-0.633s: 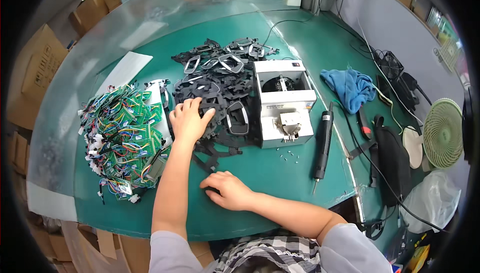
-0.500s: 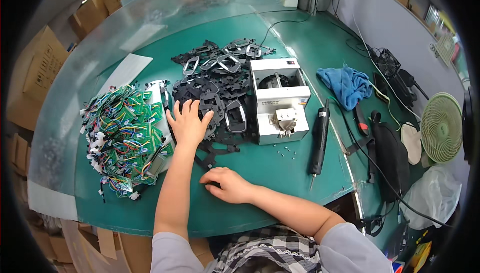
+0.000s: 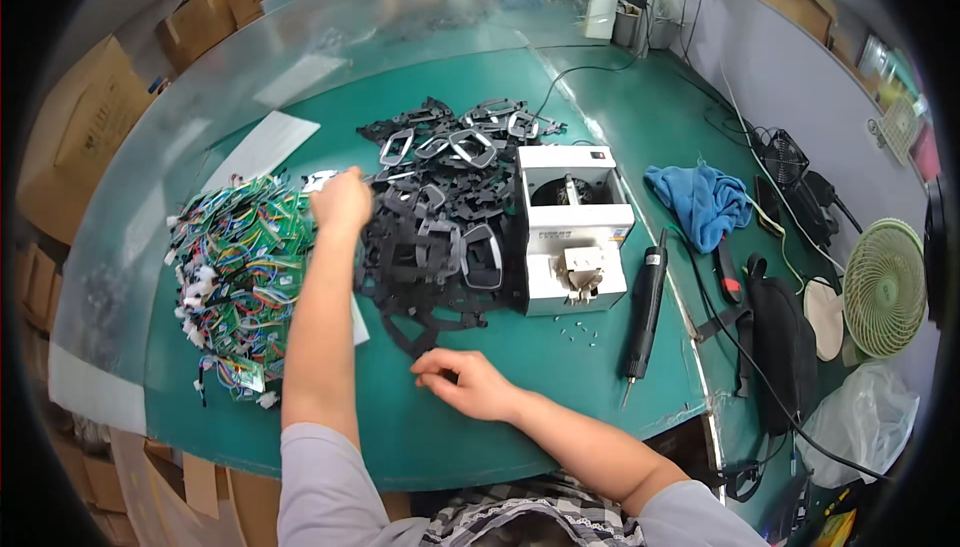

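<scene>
My left hand [image 3: 342, 203] reaches between the circuit boards and the black parts, fingers curled. Its fingertips are hidden; a thin silver-edged piece [image 3: 392, 178] shows just right of it. My right hand [image 3: 466, 384] rests on the green table near its front, fingers curled inward. Any thing inside it is too small or hidden to make out. At left lies a heap of green circuit boards [image 3: 250, 292] with coloured wires and white connectors. Ahead of my right hand is a pile of black plastic frames [image 3: 425, 247], some with silver rims.
A white screw-feeding machine [image 3: 575, 232] stands right of the pile, with several loose screws [image 3: 577, 331] before it. Beside it lies a black electric screwdriver [image 3: 648, 307]. Farther right are a blue cloth [image 3: 702, 205], a black pouch [image 3: 785, 347] and a green fan [image 3: 886, 287].
My left hand has moved left and away from me, off the black frames; its spread fingers have curled. The right hand stays nearly in place. The whole view has shifted slightly.
</scene>
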